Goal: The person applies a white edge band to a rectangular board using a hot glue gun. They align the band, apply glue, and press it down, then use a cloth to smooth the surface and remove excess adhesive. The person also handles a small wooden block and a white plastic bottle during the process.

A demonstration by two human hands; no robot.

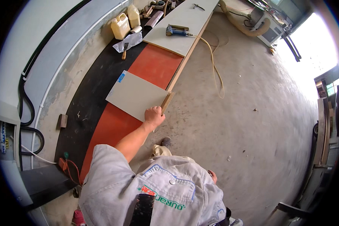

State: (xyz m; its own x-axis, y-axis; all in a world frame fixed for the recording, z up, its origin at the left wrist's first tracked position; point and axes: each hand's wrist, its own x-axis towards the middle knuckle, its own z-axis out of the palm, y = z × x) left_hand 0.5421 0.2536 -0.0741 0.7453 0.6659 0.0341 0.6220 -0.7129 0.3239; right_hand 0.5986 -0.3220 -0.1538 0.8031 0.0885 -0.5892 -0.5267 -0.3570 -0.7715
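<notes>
My left hand is closed on the near right corner of a light grey panel. The panel has a blue label at its far left corner, and a brown wooden edge shows along its right end. It lies across a long workbench with a red-orange top. My right hand hangs low by my right side, away from the bench. Most of it is hidden behind my grey shirt, so its fingers cannot be read.
Farther along the bench, a larger grey board carries a blue air nailer with a yellow hose. Beyond the black strip at left stand plastic jugs and a brush. A machine with a duct stands far right.
</notes>
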